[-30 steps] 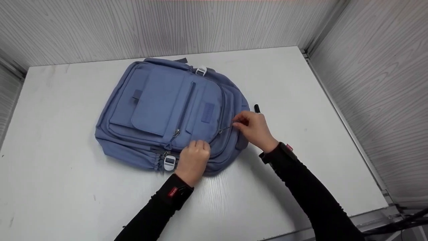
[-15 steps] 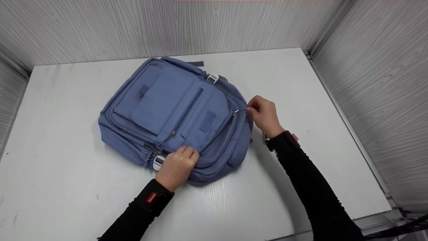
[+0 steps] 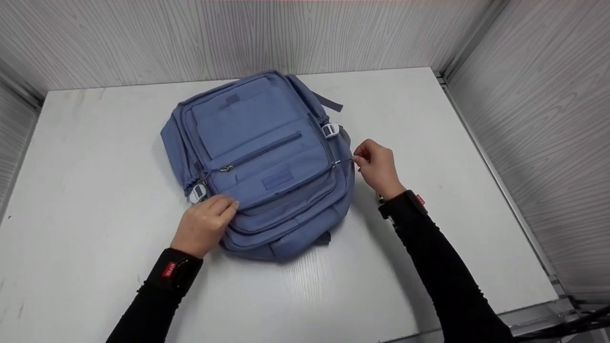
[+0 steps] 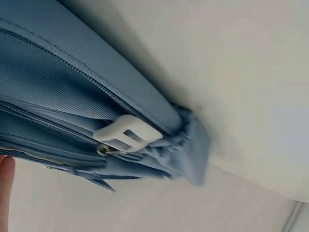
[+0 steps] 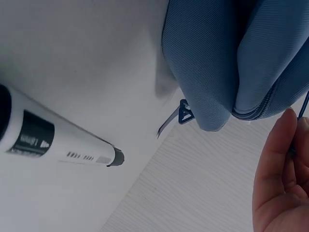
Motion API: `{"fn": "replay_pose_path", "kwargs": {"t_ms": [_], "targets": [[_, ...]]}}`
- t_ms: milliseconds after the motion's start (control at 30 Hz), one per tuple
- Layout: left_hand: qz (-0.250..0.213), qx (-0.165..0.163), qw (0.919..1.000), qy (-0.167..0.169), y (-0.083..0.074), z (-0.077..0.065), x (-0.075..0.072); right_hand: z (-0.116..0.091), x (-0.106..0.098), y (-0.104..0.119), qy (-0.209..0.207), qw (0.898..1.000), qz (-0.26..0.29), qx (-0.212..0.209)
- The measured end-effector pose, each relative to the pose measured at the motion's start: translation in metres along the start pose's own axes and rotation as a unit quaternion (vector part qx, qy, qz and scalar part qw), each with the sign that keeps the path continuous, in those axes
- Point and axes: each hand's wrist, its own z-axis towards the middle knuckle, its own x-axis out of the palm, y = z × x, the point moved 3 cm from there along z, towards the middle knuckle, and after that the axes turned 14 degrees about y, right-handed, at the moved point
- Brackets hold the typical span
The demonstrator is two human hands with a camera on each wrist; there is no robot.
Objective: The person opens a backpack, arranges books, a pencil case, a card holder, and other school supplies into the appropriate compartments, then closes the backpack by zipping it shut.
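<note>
A blue backpack (image 3: 257, 124) lies front side up on the white table, its rounded end toward me. My left hand (image 3: 205, 221) grips its near-left edge, fingers curled over the fabric beside the zipper seam; in the left wrist view only a fingertip (image 4: 6, 181) shows at the lower left. With thumb and forefinger, my right hand (image 3: 376, 164) pinches the thin cord of a zipper pull at the bag's right side. The cord runs taut to the metal slider (image 3: 335, 164). Up close in the right wrist view, the right fingers (image 5: 275, 159) hold that cord (image 5: 304, 104).
A white marker with dark ends (image 5: 72, 137) shows in the right wrist view. White strap buckles (image 3: 330, 130) sit on both sides of the bag. A second zipper slider (image 3: 226, 167) lies on the front panel. Wood-grain walls (image 3: 238, 38) stand behind and at the sides.
The backpack has turned clockwise, its rounded end swinging from the right toward me. My left hand has moved left with its edge. My right hand and the slider have shifted to the right.
</note>
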Motion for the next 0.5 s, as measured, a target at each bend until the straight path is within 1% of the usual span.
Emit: {"fn": "replay_pose_path", "kwargs": {"t_ms": [67,167,267,300,367,400,433,500], "targets": [[-0.001,-0.018,0.9998,-0.006,0.005,0.0,0.001,-0.007,0.002,0.002,-0.003,1.0,0.003,-0.003],[-0.012,-0.063,0.9979,0.0,0.006,0.002,0.0,-0.021,0.004,0.006,-0.011,1.0,0.004,-0.021],[-0.041,-0.123,0.991,0.035,0.0,0.008,-0.008,-0.032,0.006,0.01,-0.012,0.999,0.007,-0.041],[-0.048,-0.143,0.9875,0.048,-0.004,0.012,-0.012,-0.035,0.006,0.011,-0.013,0.999,0.008,-0.048],[-0.064,-0.167,0.9821,0.059,-0.014,0.024,-0.023,-0.038,0.006,0.014,-0.015,0.998,0.009,-0.059],[-0.068,-0.171,0.9812,0.059,-0.021,0.031,-0.029,-0.04,0.006,0.015,-0.017,0.998,0.011,-0.064],[-0.07,-0.168,0.9819,0.055,-0.028,0.039,-0.033,-0.041,0.005,0.017,-0.019,0.997,0.011,-0.068],[-0.068,-0.148,0.9858,0.042,-0.044,0.056,-0.04,-0.042,0.004,0.019,-0.021,0.997,0.014,-0.073]]}}
